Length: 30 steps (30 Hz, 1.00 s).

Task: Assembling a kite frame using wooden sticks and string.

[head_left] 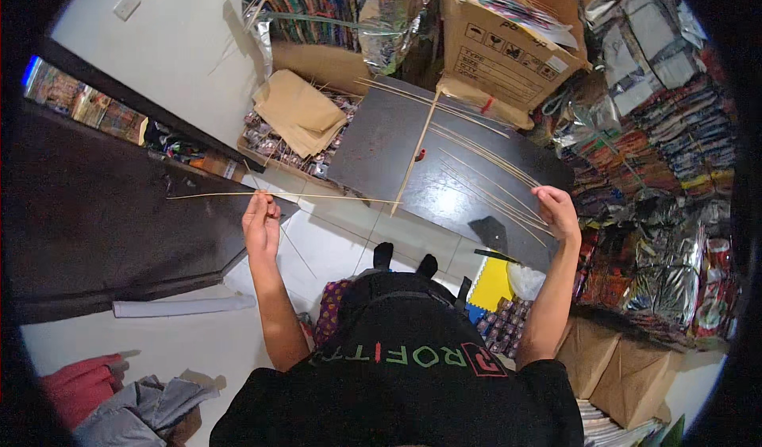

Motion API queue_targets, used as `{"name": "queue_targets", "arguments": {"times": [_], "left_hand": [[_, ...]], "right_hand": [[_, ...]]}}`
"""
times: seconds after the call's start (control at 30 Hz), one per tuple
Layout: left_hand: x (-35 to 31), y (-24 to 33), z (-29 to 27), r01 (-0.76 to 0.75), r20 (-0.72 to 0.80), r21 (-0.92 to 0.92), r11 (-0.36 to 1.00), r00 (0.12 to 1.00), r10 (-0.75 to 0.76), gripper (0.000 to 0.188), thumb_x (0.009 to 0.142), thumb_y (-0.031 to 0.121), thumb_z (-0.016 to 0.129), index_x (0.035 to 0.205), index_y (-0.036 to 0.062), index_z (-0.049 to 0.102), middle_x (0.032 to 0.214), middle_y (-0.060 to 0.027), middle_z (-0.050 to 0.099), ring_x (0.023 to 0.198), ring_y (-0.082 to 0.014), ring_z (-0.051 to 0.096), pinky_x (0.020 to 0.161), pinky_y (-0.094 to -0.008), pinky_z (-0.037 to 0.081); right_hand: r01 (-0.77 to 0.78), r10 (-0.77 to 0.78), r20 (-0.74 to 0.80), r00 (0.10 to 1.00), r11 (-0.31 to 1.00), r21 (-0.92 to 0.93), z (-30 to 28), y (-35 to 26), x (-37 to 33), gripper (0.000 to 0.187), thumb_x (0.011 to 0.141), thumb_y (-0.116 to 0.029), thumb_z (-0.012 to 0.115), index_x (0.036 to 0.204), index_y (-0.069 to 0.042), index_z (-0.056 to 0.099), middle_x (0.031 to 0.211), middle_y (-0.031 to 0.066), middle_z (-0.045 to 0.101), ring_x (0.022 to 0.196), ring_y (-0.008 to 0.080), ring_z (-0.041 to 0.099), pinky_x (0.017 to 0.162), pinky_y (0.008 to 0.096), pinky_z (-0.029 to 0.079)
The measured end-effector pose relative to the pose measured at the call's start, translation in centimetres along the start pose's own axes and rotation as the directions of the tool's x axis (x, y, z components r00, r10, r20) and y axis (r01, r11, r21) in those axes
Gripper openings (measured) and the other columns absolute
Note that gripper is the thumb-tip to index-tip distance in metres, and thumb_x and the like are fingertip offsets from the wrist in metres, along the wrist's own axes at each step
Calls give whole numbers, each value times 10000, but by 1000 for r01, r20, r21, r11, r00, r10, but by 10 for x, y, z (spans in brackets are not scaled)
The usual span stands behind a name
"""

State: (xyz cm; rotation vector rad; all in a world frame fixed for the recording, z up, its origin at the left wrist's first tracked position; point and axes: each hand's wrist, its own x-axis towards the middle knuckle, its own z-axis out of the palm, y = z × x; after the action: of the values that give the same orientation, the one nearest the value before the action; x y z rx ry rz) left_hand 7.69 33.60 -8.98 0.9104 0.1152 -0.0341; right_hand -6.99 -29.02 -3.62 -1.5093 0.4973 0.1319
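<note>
My left hand (pixel 260 215) is raised at the left, its fingers closed in a pinch. It grips a long, thin straw-coloured stick (pixel 341 198) that runs sideways to the near edge of the dark board. Another fine stick (pixel 298 248) slants past the same fingers; whether they hold it too is unclear. Several similar sticks (pixel 484 155) lie spread over the dark board (pixel 373 141). Over the board's right end, my right hand (pixel 559 211) has its fingers closed at the tips of these sticks. A thicker stick (pixel 417 157) crosses the board from far to near.
Beyond the board stands an open cardboard box (pixel 508 58); brown paper sheets (pixel 302 113) lie on a low carton to its left. Plastic-wrapped bundles (pixel 667 145) are stacked along the right. A dark panel (pixel 119 209) borders the left. Cloth (pixel 143 407) lies at lower left.
</note>
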Motion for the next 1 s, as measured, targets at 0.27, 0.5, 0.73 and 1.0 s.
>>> {"name": "queue_targets", "arguments": {"times": [0.27, 0.5, 0.73, 1.0], "left_hand": [[19, -14, 40, 70, 57, 24, 997, 996, -71, 165, 1042, 156, 621, 1162, 46, 649, 960, -4, 633, 768, -96, 489, 711, -267, 403], [31, -14, 72, 56, 141, 36, 998, 988, -61, 155, 1041, 142, 622, 1142, 32, 663, 965, -20, 658, 777, -97, 512, 730, -262, 420], [35, -28, 102, 93, 193, 68, 993, 976, -105, 144, 1034, 149, 636, 1113, 33, 668, 962, -19, 665, 772, -85, 515, 733, -259, 417], [17, -65, 151, 144, 266, 279, 950, 938, -220, 183, 997, 125, 689, 1104, -23, 698, 939, -21, 688, 762, -71, 545, 699, -213, 432]], "right_hand": [[69, -65, -284, 957, 998, 3, -40, 58, -48, 209, 986, -251, 718, 990, -43, 736, 629, -63, 506, 510, 33, 395, 468, 229, 275], [44, -102, -527, 844, 992, -122, -67, 89, -77, 240, 959, -279, 748, 967, -39, 741, 630, -50, 541, 519, 40, 445, 473, 240, 331], [-43, -149, -692, 706, 967, -252, -108, 127, -96, 315, 924, -320, 772, 878, -11, 731, 626, -37, 567, 532, 44, 481, 497, 247, 369], [-310, -194, -753, 629, 826, -471, -103, 120, -106, 392, 868, -397, 802, 840, -11, 739, 649, 24, 621, 640, 140, 574, 636, 335, 478]]}}
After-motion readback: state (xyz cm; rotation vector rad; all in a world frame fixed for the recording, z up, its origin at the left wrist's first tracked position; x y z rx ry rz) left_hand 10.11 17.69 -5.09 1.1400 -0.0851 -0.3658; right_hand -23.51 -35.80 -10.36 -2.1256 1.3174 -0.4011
